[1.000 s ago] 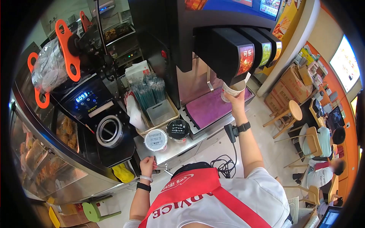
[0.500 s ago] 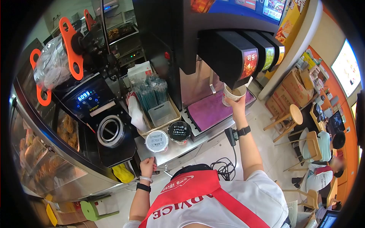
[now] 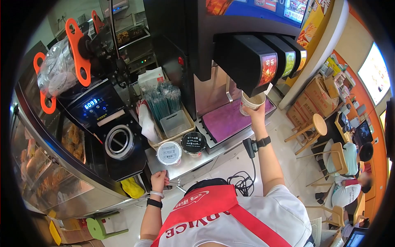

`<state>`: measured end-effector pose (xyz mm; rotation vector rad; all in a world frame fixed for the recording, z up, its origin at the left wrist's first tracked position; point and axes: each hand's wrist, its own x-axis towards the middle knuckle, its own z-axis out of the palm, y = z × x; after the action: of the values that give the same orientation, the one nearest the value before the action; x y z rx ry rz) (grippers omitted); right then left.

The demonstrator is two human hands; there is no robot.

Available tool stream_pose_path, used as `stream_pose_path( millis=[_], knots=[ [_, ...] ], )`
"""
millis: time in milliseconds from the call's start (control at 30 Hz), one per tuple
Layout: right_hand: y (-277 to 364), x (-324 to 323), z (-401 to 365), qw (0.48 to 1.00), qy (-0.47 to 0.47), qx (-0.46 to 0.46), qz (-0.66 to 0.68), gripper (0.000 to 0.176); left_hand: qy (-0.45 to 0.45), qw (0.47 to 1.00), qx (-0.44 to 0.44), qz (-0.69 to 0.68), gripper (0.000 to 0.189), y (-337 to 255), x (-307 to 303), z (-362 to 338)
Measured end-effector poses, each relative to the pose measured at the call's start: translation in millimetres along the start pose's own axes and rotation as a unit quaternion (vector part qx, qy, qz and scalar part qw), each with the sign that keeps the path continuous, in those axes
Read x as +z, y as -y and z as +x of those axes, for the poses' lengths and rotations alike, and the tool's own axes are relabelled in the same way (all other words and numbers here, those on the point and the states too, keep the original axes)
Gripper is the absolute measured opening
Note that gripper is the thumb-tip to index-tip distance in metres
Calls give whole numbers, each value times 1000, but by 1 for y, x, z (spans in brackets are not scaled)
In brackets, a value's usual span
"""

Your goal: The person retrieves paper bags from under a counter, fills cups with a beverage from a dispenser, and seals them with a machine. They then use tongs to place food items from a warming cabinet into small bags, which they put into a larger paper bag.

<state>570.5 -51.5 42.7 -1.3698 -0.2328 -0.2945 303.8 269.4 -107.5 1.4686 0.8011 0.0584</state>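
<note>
My right hand (image 3: 257, 113) holds a white paper cup (image 3: 252, 101) up under the red-labelled nozzle of the black soda dispenser (image 3: 251, 57), above its purple drip mat (image 3: 226, 117). My left hand (image 3: 159, 180) grips the front edge of the steel counter (image 3: 185, 162), fingers curled over it. Just beyond that hand stand two sealed cups, one with a white lid (image 3: 168, 152) and one with a black lid (image 3: 193, 142).
A cup sealing machine (image 3: 111, 127) with a blue display stands at the left, orange film holders above it. A tray of wrapped straws (image 3: 166, 109) sits behind the sealed cups. Stools, cardboard boxes and seated people are at the right.
The view has shifted slightly. The cup stays under the nozzle and both hands hold their places.
</note>
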Motion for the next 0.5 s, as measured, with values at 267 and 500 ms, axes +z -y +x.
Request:
stream_pose_path(
  millis=[267,500],
  knots=[
    [-2,-6,-6,1000,-26,10,5,70,19,1000,0,-3,31,2,-2,1],
    [-3,-11,2,1000,-24,7,19,67,25,1000,2,-7,32,-6,1,5]
  ],
)
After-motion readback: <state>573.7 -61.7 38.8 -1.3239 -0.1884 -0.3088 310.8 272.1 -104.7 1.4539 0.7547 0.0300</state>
